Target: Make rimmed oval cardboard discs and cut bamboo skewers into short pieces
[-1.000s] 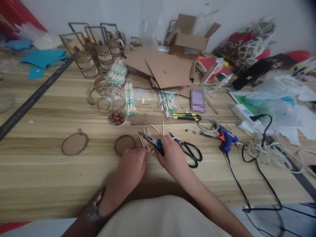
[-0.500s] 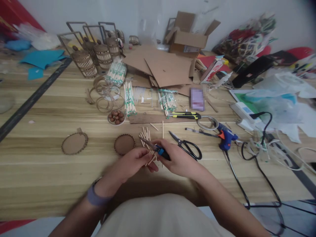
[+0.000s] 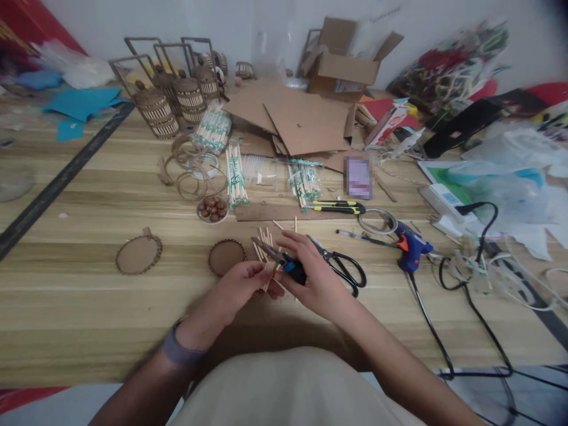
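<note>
My left hand [image 3: 239, 284] is closed, pinching a few short thin wooden sticks [image 3: 268, 277] between thumb and fingers. In my right hand [image 3: 319, 281] are pliers [image 3: 293, 269] with blue and black handles. Their dark jaws point up and left, across more light sticks [image 3: 265, 236]; whether those lie on the table or are held, I cannot tell. The fingers of my right hand are partly raised, with the handles against the palm. Left of the sticks lies a round cardboard disc [image 3: 226, 257] with a dark beaded rim. Black-handled scissors [image 3: 341, 263] rest just beyond my right hand.
Another rimmed disc [image 3: 139, 254] lies to the left, and a bowl of brown beads [image 3: 213, 209] behind. Bagged sticks [image 3: 236, 177], a yellow-black utility knife [image 3: 339, 206] and cardboard sheets [image 3: 306, 121] are farther back. A blue glue gun [image 3: 410, 254] with its cable lies right.
The fingers of my right hand have lifted and spread somewhat around the pliers' handles. The whole scene has shifted slightly to the right as the camera turned.
</note>
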Tool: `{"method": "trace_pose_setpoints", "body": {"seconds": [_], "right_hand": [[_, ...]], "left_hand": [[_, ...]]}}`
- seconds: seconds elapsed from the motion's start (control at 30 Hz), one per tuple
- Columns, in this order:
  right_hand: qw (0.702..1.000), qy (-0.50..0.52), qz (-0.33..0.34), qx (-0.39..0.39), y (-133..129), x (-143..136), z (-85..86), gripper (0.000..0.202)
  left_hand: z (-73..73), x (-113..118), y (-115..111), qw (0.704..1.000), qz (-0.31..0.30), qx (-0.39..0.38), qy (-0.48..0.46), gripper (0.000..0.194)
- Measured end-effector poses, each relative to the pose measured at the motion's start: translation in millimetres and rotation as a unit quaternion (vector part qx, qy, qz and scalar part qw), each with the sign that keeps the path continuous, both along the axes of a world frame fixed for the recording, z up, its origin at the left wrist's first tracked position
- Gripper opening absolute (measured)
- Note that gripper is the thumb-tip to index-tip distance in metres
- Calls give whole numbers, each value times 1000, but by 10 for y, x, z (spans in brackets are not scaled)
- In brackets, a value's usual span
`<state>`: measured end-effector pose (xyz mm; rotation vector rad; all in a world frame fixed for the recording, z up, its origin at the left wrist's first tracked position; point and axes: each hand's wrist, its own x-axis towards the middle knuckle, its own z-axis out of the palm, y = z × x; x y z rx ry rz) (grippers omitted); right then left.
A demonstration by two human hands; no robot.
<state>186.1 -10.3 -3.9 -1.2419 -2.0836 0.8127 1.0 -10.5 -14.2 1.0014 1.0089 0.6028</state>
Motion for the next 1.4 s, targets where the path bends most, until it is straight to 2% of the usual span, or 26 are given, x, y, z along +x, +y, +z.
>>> {"method": "trace_pose_setpoints", "body": {"seconds": [0.1, 0.27, 0.5, 0.63, 0.8, 0.9, 1.1, 1.4], "right_hand": [[998, -4, -53, 11, -66, -34, -85, 57], [999, -12, -38, 12, -127, -87, -182, 67], [999, -9, -32, 34, -107, -86, -211, 65], [999, 14, -19, -30, -141, -18, -98, 64], [980, 12, -39, -196, -231, 258, 193, 18], [963, -11, -12, -268, -264, 429, 311, 11], [953, -83, 14, -292, -277, 516, 363, 11], [948, -117, 26, -296, -270, 473, 359, 9]], "left_hand": [[-26, 30, 5, 998, 56, -24, -31, 26], [-85, 141, -4, 995, 81, -15, -49, 25], [-62, 225, -54, 995, 94, 17, -31, 30], [-3, 156, -92, 996, 82, 28, -8, 32], [104, 61, -114, 994, 63, 54, 71, 39], [112, 58, -135, 996, 62, 29, 58, 41], [64, 71, -165, 999, 37, -24, 14, 50], [71, 72, -171, 998, 39, -46, -4, 46]]}}
